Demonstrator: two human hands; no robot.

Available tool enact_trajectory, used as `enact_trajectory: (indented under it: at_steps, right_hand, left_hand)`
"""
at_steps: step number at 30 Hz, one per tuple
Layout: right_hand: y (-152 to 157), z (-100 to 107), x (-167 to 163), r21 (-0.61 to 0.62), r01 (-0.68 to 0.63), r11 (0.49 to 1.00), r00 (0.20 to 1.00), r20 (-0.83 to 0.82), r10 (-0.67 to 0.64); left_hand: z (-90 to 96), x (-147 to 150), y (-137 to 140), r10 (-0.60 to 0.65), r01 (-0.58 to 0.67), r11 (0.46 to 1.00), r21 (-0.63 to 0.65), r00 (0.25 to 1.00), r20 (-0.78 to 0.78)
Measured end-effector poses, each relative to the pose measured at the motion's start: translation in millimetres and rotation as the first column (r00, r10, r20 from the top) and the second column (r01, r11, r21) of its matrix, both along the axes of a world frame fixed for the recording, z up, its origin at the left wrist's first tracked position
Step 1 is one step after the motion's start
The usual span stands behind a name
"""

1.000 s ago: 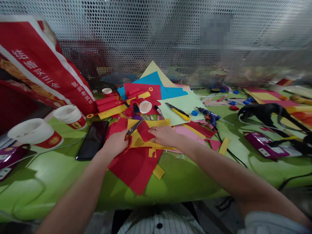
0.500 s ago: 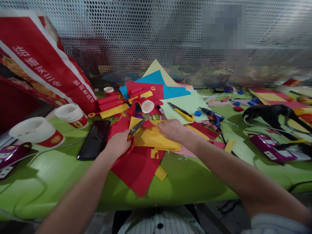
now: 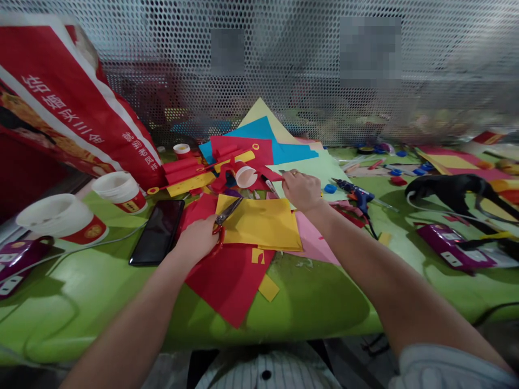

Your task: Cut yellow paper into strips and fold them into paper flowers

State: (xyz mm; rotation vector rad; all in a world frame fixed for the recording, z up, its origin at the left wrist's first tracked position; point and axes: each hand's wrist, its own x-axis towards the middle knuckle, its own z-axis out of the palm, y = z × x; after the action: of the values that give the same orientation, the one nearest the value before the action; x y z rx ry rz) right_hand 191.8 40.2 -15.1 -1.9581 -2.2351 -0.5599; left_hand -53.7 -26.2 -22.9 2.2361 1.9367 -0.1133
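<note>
My left hand is closed around a pair of scissors with red handles, their blades lying over a stack of yellow paper. Farther right, my right hand is raised over the pale green sheet, fingers pinched at the edge of a red paper scrap. The yellow utility knife on that sheet is mostly covered by this hand. Beneath the yellow stack lies red paper, and pink paper shows at its right.
A phone lies left of my left hand, near stacked paper cups. Red and yellow rolled paper and a tipped cup sit behind the stack. To the right are a blue glue gun and a purple power strip.
My right hand has left the yellow paper and moved up and slightly right, carrying a red paper scrap over the knife. My left hand and the scissors have stayed put.
</note>
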Motion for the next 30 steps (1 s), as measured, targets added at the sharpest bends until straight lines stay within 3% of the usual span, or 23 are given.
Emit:
enact_trajectory:
  at_steps: [4, 8, 19, 30]
  right_hand:
    - [4.2, -4.8, -5.0, -0.224, -0.07, 0.972, 0.994, 0.066, 0.087]
    - [7.5, -7.1, -5.8, -0.298, -0.081, 0.951, 0.993, 0.064, 0.104]
    - [-4.2, -1.0, 1.2, -0.29, -0.168, 0.942, 0.983, 0.017, 0.181]
    - [9.1, -6.6, -23.9, -0.327, -0.27, 0.906, 0.938, 0.123, 0.324]
  left_hand:
    - [0.1, 0.9, -0.3, 0.01, -0.01, 1.0, -0.008, 1.0, -0.002]
    - [1.4, 1.4, -0.8, 0.01, -0.01, 1.0, -0.016, 1.0, -0.008]
    - [1.3, 0.5, -1.0, 0.01, -0.01, 1.0, -0.006, 1.0, -0.016]
    - [2.4, 1.2, -1.3, 0.0, 0.0, 1.0, -0.004, 1.0, -0.007]
